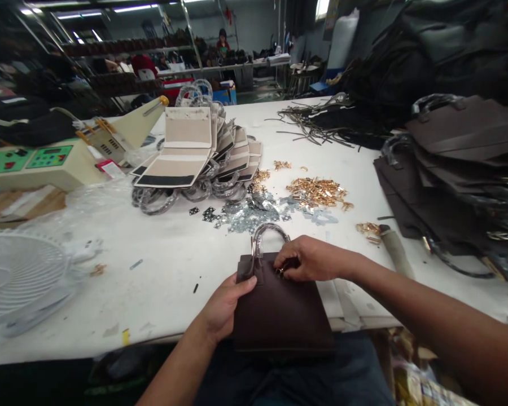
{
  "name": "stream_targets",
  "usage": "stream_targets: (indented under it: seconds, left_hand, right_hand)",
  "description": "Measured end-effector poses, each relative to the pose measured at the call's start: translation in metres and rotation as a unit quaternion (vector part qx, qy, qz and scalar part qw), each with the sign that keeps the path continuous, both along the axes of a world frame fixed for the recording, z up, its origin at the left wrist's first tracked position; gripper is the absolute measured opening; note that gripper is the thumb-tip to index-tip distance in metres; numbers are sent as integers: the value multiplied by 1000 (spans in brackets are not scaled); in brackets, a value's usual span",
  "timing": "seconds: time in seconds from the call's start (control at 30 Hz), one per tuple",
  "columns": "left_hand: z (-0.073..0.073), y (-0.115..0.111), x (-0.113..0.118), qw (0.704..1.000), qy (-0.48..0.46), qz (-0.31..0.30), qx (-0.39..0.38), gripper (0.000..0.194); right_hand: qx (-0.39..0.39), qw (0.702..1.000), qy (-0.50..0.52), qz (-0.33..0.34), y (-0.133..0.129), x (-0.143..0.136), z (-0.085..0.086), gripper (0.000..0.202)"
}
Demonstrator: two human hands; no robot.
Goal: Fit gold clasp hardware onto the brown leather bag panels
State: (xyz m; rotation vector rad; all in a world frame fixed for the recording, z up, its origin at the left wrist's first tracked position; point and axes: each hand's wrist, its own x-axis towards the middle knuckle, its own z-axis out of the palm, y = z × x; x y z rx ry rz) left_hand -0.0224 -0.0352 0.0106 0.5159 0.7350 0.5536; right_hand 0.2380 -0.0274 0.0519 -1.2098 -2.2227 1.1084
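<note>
Left hand (225, 304): pinches side of bag (285, 318) | Right hand (303, 258): pinches metal fitting (280, 273) on upper face | Bag: near edge of bench (161, 293)

The widest free room is on the white table (152, 293), between the fan (12, 276) and the brown bag (279, 316); only small scraps lie there, so a hand could pass low. Beyond the bag, grey metal plates (254, 213) and a heap of gold pieces (317, 192) block a low path. The stack of beige panels (182, 141) rises behind the plates. Between the gold heap and the dark bags (440, 186) at right, an open lane runs back to the black strips (322, 125). The right forearm (410, 304) bars the near right side.
</note>
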Motion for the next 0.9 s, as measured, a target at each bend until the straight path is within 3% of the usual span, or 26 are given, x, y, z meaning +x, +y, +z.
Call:
stream_targets:
  seconds: [0.23,0.57,0.9]
  left_hand:
    - [0,0,0,1000,11,3,0,32]
    - [4,-3,2,1000,-5,5,17,30]
    - [1,-9,1,999,-8,27,32,34]
  right_hand:
    - [90,995,-40,14,-8,-6,3,28]
    - [124,978,-166,9,-24,-23,4,16]
    - [76,989,-53,-118,-39,-28,-8,15]
